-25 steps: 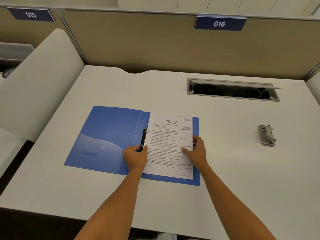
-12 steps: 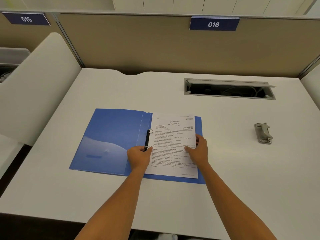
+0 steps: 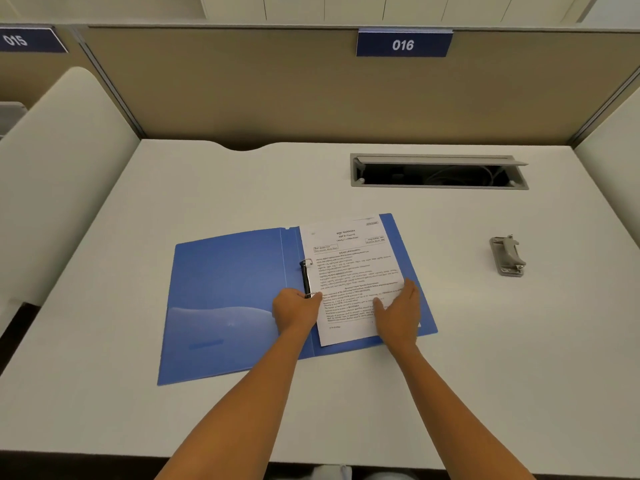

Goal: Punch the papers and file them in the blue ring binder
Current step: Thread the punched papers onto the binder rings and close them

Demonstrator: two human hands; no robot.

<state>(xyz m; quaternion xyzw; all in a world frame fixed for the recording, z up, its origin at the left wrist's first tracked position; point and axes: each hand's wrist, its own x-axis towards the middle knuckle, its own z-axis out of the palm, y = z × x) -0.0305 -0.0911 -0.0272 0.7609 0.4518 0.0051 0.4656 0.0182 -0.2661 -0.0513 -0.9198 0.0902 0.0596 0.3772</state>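
Rotated counterclockwise since a moment ago, the blue ring binder (image 3: 228, 299) lies open mid-desk. Left hand (image 3: 296, 310) pinches its lower ring; right hand (image 3: 398, 313) presses straight fingers on the papers (image 3: 349, 271), headed "KANNADA". At 12 o'clock, sign (image 3: 403, 44) reads "016".

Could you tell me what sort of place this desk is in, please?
Most likely a numbered study carrel or shared office workstation. A beige partition walls off the white desk, a blue sign reads 016, with 015 next door, and a cable hatch is built into the desktop.
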